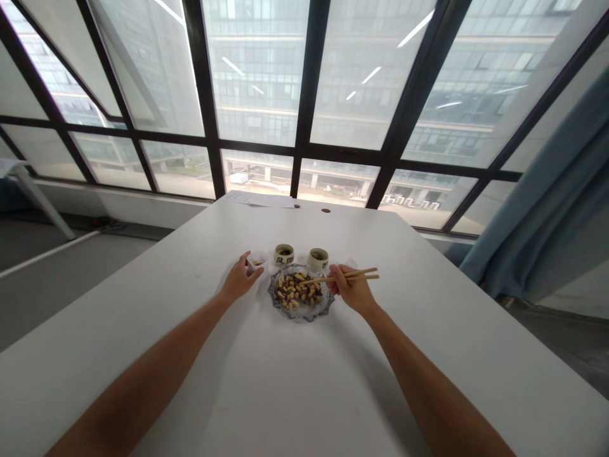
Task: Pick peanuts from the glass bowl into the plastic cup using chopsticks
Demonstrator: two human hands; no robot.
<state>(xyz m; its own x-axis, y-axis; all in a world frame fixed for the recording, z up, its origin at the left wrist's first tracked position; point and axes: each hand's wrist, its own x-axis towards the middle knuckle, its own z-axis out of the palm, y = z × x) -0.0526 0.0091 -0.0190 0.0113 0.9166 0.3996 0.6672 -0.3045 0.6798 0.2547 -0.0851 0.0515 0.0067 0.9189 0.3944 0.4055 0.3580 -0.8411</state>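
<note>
Right hand (351, 291) gripped chopsticks (343, 277) over a glass dish (301, 310) heaped with nuts (297, 289); left hand (239, 279) pinched a small cup (257, 259), few nuts inside, left of the dish.

1. The small ceramic cup (284, 254) behind the glass plate carries dark markings on its side; they are too small to read.
2. The second ceramic cup (318, 258) to its right shows a dark mark on its side, also unreadable.
3. The sheets of paper (261, 199) at the far table edge show no legible print.
4. No brand, number or sign can be read anywhere else.
</note>
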